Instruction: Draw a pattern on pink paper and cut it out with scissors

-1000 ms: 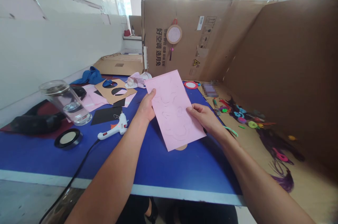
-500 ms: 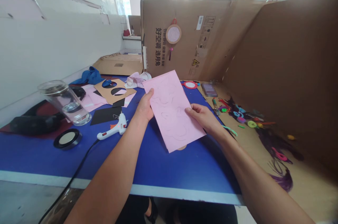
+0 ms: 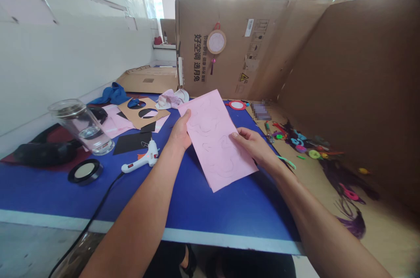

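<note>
Pink paper (image 3: 216, 142) with faint pencil-like outlines on its face is held up at a slant above the blue table. Its lower left edge shows what looks like more than one layer. My left hand (image 3: 181, 133) grips the paper's upper left edge, thumb on top. On the right edge, my right hand (image 3: 251, 143) pinches it between the thumb on top and fingers underneath. Left of my left forearm lies a white glue gun (image 3: 141, 162) with a black cord.
A glass jar of water (image 3: 85, 131), a round black container (image 3: 85, 171) and cut cardboard (image 3: 141, 112) lie left on the blue table (image 3: 183, 212). Cardboard walls (image 3: 262, 59) stand behind and right. Purple tassels (image 3: 354, 221) and colourful craft bits (image 3: 298, 142) lie right.
The paper has tilted slightly and its lower end has shifted a little right and down. A round brown edge seen beneath it before is now hidden. Both hands keep their hold.
</note>
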Available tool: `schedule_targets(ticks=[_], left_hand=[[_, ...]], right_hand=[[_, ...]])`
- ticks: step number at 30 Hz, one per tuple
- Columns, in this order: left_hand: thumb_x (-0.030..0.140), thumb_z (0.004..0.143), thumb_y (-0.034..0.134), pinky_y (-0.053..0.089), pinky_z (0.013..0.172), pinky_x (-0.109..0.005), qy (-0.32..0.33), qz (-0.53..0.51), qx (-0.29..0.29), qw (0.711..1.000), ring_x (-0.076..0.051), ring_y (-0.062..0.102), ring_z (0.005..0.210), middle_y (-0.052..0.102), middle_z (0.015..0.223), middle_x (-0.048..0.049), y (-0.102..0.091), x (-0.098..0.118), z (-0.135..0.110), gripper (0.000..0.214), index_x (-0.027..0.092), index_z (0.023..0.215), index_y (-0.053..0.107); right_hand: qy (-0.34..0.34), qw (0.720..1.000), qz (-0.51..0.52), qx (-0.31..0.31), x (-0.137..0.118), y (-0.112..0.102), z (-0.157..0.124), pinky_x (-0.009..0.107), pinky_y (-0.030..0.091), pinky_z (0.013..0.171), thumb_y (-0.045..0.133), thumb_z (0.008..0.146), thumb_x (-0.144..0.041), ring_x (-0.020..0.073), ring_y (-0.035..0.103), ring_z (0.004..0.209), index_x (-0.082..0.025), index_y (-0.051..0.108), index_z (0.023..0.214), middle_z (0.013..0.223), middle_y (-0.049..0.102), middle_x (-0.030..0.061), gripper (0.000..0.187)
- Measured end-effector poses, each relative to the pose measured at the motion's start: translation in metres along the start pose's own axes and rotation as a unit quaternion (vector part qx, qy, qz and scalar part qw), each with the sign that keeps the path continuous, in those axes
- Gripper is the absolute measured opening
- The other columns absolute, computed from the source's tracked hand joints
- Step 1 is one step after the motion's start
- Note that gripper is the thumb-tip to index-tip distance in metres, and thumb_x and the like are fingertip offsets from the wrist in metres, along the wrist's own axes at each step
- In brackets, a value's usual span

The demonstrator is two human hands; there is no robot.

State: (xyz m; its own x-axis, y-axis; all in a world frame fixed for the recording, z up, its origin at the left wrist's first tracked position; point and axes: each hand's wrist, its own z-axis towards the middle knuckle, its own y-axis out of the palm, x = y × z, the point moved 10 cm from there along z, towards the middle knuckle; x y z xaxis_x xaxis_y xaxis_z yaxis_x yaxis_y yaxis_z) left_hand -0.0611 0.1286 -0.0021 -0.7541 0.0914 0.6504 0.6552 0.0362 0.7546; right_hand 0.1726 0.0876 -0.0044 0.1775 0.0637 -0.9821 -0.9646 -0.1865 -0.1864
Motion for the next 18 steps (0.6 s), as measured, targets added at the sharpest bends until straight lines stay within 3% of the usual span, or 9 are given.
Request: schedule_targets(ticks=[9,14,18], left_hand=[[0.028,0.108,0.061,0.063,0.108,-0.051,-0.14,0.05,0.017,0.989,-0.035,0.083,0.111,0.085,0.112,-0.0225,0.006,-0.047,-0.014,0.039,0.005,0.138,0.073],[0.027,0.107,0.065,0.064,0.104,-0.048,-0.154,0.062,-0.009,0.986,-0.035,0.084,0.106,0.085,0.111,-0.0233,0.014,-0.059,-0.017,0.036,0.004,0.132,0.076],[0.025,0.107,0.063,0.065,0.103,-0.048,-0.148,0.062,-0.001,0.987,-0.034,0.085,0.104,0.085,0.11,-0.0218,0.013,-0.057,-0.017,0.036,0.005,0.135,0.075]], right_hand=[[-0.024,0.998,0.056,0.016,-0.002,-0.005,0.004,0.033,0.057,0.07,0.083,0.085,-0.065,0.0241,0.073,0.081,-0.026,0.074,0.104,0.1,0.082,0.0039,0.045],[-0.009,0.998,0.055,0.033,0.005,-0.008,0.004,0.033,0.058,0.067,0.084,0.085,-0.066,0.025,0.075,0.08,-0.025,0.075,0.105,0.103,0.084,0.0054,0.047],[-0.002,0.998,0.061,0.015,0.006,0.0,0.003,0.035,0.061,0.067,0.082,0.086,-0.065,0.0279,0.078,0.084,-0.024,0.077,0.113,0.103,0.085,0.0063,0.049]])
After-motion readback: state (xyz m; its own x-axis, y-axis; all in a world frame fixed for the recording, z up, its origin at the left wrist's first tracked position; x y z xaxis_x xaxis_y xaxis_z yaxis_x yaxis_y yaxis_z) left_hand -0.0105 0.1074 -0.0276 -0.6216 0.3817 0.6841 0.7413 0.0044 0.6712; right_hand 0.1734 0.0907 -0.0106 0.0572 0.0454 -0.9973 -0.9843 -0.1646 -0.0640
